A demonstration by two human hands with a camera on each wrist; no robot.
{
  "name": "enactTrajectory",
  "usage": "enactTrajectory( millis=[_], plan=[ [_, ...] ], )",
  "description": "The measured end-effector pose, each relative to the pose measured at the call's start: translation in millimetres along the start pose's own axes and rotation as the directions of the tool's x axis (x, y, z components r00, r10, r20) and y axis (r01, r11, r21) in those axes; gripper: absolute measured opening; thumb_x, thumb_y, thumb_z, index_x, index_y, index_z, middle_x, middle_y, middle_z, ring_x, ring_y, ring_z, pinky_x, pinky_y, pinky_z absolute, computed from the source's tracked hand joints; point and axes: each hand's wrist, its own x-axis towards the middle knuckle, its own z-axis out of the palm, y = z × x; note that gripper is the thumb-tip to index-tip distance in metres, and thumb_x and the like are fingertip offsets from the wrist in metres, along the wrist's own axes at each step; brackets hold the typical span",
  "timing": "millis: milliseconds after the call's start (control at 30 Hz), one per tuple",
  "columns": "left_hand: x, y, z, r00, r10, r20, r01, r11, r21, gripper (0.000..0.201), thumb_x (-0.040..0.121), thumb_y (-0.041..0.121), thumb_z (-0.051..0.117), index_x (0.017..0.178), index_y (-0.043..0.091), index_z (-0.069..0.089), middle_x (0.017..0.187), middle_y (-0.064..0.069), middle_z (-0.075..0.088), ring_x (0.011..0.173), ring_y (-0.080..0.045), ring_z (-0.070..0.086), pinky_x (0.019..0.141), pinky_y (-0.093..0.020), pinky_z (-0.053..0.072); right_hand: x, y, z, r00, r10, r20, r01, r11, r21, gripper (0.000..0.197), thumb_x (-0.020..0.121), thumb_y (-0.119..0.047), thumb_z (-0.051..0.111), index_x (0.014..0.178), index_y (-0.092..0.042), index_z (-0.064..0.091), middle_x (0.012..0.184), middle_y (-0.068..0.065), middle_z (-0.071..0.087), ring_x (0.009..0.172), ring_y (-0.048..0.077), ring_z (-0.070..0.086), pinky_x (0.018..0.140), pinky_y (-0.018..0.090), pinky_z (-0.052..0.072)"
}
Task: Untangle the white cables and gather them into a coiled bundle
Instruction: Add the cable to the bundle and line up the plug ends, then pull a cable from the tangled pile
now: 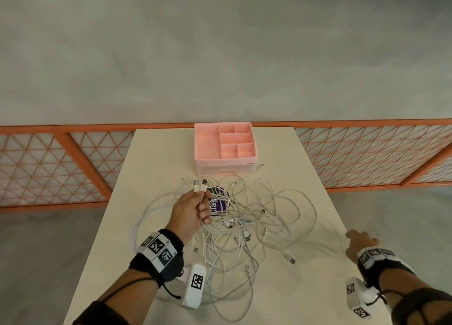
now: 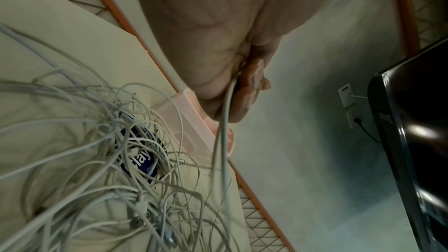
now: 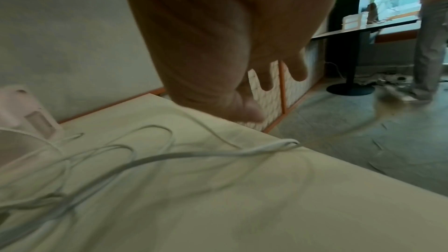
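Observation:
A tangle of white cables [image 1: 244, 222] lies spread over the middle of the pale table [image 1: 159, 158]. My left hand [image 1: 193, 212] is raised over the tangle's left side and grips several cable ends, with white plugs [image 1: 199, 185] sticking up from the fist. The left wrist view shows its fingers [image 2: 249, 91] curled round a cable [image 2: 224, 122] that hangs down to the heap [image 2: 109, 122]. My right hand [image 1: 359, 244] is at the table's right edge. A thin white cable [image 3: 218, 133] runs up to its thumb [image 3: 247, 110] and is pinched there, while the other fingers hang loose.
A purple clay tub [image 1: 219, 204] sits under the tangle. A pink compartment organizer [image 1: 225, 143] stands at the table's far edge. An orange mesh railing [image 1: 367, 153] runs behind. A person [image 3: 431, 45] stands off to the right, near another table.

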Motion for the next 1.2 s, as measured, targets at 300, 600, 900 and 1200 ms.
enactTrajectory(
  millis=[300, 600, 900, 1200],
  plan=[
    [0, -11, 16, 0.998, 0.001, 0.061, -0.008, 0.993, 0.114, 0.026, 0.105, 0.006, 0.035, 0.098, -0.002, 0.059, 0.058, -0.004, 0.043, 0.045, -0.014, 0.039, 0.049, -0.027, 0.036, -99, -161, -117, 0.679, -0.602, -0.421, 0.732, 0.511, 0.451, 0.031, 0.101, -0.023, 0.051, 0.13, -0.015, 0.06, 0.129, 0.003, 0.064, 0.113, 0.016, 0.06, 0.095, 0.024, 0.041],
    [-9, -7, 24, 0.997, 0.022, 0.078, -0.044, 0.956, 0.291, 0.031, 0.098, -0.009, 0.028, 0.079, 0.008, 0.046, 0.052, 0.0, 0.04, 0.042, -0.01, 0.035, 0.043, -0.024, 0.031, -171, -258, -96, 0.409, -0.872, -0.267, 0.836, 0.241, 0.493, 0.041, 0.103, -0.023, 0.046, 0.143, -0.017, 0.049, 0.138, 0.002, 0.058, 0.125, 0.013, 0.054, 0.108, 0.029, 0.04],
    [-4, -7, 0, 0.993, 0.084, -0.087, -0.102, 0.97, -0.219, 0.031, 0.107, 0.018, 0.034, 0.079, 0.011, 0.047, 0.057, -0.001, 0.035, 0.047, -0.016, 0.04, 0.058, -0.034, 0.045, -159, -219, -30, 0.411, -0.906, -0.104, 0.829, 0.324, 0.455, 0.026, 0.098, -0.046, 0.053, 0.103, -0.024, 0.066, 0.078, -0.007, 0.067, 0.071, 0.011, 0.064, 0.07, 0.027, 0.049],
    [-3, -30, -18, 0.993, -0.062, -0.1, 0.056, 0.997, -0.062, 0.035, 0.105, 0.022, 0.035, 0.071, 0.018, 0.04, 0.051, 0.006, 0.026, 0.039, -0.008, 0.021, 0.039, -0.017, 0.021, -91, -134, -20, 0.729, -0.684, -0.004, 0.603, 0.64, 0.476, 0.062, 0.073, -0.079, 0.057, 0.06, -0.019, 0.058, 0.056, -0.006, 0.049, 0.054, 0.009, 0.047, 0.062, 0.026, 0.039]
  ],
)
